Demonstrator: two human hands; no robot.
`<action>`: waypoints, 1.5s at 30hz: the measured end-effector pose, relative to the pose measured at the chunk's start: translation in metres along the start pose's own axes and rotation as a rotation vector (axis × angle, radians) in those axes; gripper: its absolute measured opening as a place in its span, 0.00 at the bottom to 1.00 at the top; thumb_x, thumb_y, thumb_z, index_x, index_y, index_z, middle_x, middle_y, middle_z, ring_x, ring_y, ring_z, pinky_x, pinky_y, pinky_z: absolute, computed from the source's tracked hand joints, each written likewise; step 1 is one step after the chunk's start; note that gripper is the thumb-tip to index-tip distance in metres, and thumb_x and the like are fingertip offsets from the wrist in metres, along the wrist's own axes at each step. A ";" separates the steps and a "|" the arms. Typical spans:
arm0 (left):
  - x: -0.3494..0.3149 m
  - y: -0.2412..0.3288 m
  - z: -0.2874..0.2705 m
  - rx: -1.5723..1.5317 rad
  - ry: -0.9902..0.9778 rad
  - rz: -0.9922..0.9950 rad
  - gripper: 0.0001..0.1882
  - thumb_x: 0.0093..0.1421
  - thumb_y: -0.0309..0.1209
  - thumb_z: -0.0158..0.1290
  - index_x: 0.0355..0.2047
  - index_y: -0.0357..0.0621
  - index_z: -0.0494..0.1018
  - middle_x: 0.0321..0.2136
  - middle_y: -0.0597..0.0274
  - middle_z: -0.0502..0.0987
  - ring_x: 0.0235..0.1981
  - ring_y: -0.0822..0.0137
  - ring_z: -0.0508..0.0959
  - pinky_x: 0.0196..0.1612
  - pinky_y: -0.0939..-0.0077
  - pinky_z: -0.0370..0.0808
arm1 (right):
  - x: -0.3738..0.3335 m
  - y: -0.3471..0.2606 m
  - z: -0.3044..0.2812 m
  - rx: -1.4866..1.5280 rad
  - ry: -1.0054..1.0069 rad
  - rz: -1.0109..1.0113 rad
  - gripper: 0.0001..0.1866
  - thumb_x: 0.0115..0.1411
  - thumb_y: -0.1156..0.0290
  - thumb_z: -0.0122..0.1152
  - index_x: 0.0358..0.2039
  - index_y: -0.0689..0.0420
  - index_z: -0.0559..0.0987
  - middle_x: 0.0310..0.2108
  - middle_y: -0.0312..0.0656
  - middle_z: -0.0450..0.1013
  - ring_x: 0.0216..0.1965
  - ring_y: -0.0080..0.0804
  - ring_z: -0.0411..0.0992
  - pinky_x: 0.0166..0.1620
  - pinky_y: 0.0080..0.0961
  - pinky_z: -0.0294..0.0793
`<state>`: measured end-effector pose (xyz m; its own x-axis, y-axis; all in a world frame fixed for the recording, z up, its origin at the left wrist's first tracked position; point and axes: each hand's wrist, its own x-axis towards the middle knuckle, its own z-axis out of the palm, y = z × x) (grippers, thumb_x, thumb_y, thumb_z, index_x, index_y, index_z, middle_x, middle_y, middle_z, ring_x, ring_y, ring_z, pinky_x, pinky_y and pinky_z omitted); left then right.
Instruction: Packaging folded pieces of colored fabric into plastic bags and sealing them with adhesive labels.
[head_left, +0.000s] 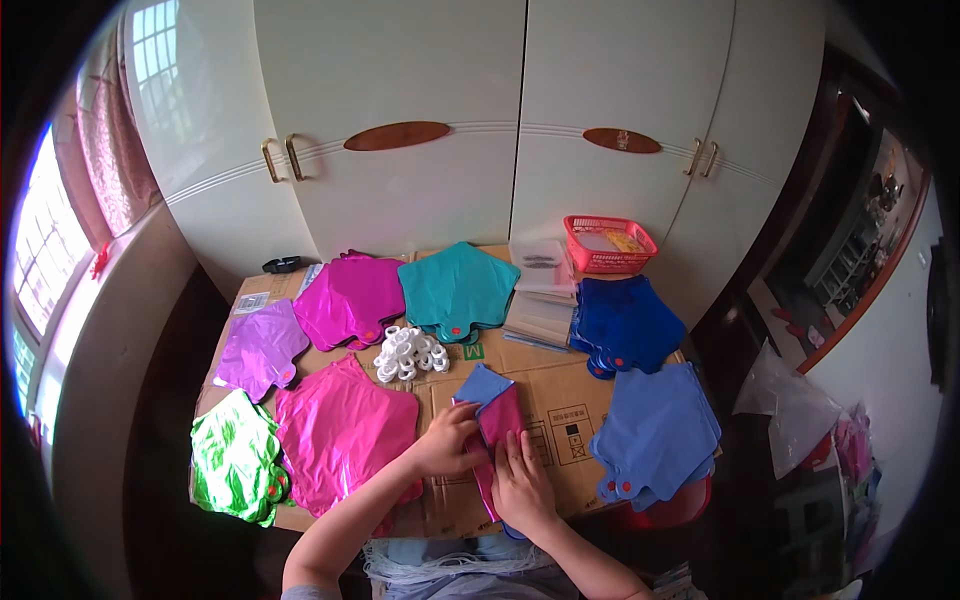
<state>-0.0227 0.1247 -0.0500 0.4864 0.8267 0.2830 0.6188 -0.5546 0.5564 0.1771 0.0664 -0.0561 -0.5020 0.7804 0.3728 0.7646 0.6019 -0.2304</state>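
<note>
In the middle near side of the cardboard, a folded pink foil balloon (502,418) lies in a narrow strip with a blue foil balloon (484,383) showing at its far end. My left hand (448,440) has its fingers bent around the strip's left edge. Pressed flat on the strip's near right part is my right hand (524,485), fingers stretched out. What lies under both palms is hidden. Just beyond the strip sits a heap of small white rings (408,353). Left of my left arm is a stack of flat pink foil balloons (345,430).
Flat foil balloons ring the cardboard (440,490): green (235,455), lilac (262,345), magenta (350,298), teal (458,290), dark blue (628,318) and light blue (660,430). Clear plastic packets (540,315) and a red basket (608,246) stand at the back, before white cabinets (390,200).
</note>
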 end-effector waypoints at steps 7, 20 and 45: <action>0.025 0.009 -0.011 -0.254 0.039 -0.597 0.16 0.51 0.37 0.60 0.29 0.34 0.76 0.24 0.52 0.78 0.27 0.59 0.79 0.34 0.68 0.76 | 0.001 0.001 0.000 0.005 -0.023 -0.002 0.25 0.56 0.69 0.51 0.53 0.69 0.69 0.56 0.61 0.62 0.64 0.58 0.52 0.64 0.45 0.55; 0.034 -0.017 -0.007 -0.080 -0.054 -0.438 0.12 0.43 0.34 0.57 0.26 0.38 0.76 0.25 0.50 0.77 0.31 0.53 0.78 0.37 0.63 0.75 | -0.002 0.010 0.000 0.040 -0.048 -0.061 0.28 0.58 0.59 0.54 0.54 0.65 0.68 0.57 0.57 0.62 0.63 0.55 0.55 0.63 0.47 0.55; 0.034 -0.020 -0.011 -0.028 -0.123 -0.317 0.11 0.41 0.33 0.57 0.21 0.38 0.73 0.22 0.50 0.73 0.34 0.51 0.74 0.38 0.61 0.73 | -0.004 0.015 -0.002 0.036 -0.098 -0.113 0.26 0.60 0.62 0.51 0.56 0.63 0.67 0.58 0.53 0.63 0.63 0.48 0.56 0.65 0.46 0.51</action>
<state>-0.0253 0.1649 -0.0423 0.3447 0.9387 -0.0026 0.7344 -0.2679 0.6236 0.1921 0.0719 -0.0590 -0.6223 0.7191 0.3093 0.6870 0.6911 -0.2245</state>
